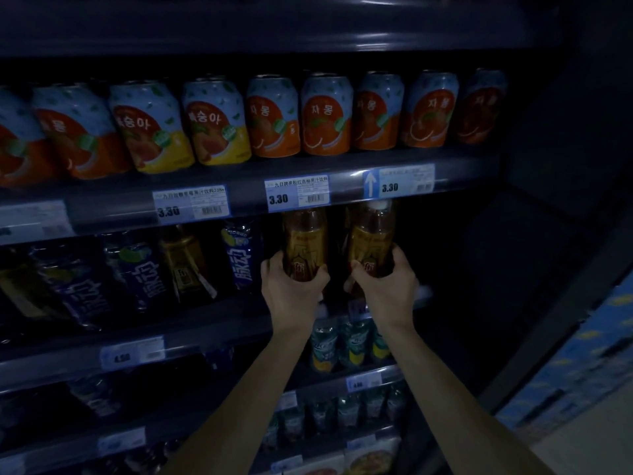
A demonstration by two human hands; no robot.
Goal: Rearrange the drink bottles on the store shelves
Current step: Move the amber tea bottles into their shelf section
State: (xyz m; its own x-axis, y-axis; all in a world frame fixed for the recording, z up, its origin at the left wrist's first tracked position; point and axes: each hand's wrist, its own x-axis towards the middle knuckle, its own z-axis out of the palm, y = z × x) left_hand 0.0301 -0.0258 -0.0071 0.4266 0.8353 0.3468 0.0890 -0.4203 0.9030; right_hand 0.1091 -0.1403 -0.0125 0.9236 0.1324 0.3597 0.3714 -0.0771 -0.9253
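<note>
Two amber drink bottles with gold labels stand upright on the second shelf [212, 323] of a dim store rack. My left hand [291, 286] grips the lower part of the left amber bottle [304, 238]. My right hand [387, 286] grips the lower part of the right amber bottle [371, 236]. The bottles are side by side with a small gap between them, and their caps are partly hidden behind the shelf edge above.
Left of them stand blue-labelled bottles [239, 255] and another amber bottle [183, 262]. Fruit juice cans [325, 114] line the shelf above, with price tags [297, 193] on its edge. Green bottles [349, 341] fill the shelf below. Stacked blue cartons [582, 358] sit at the right.
</note>
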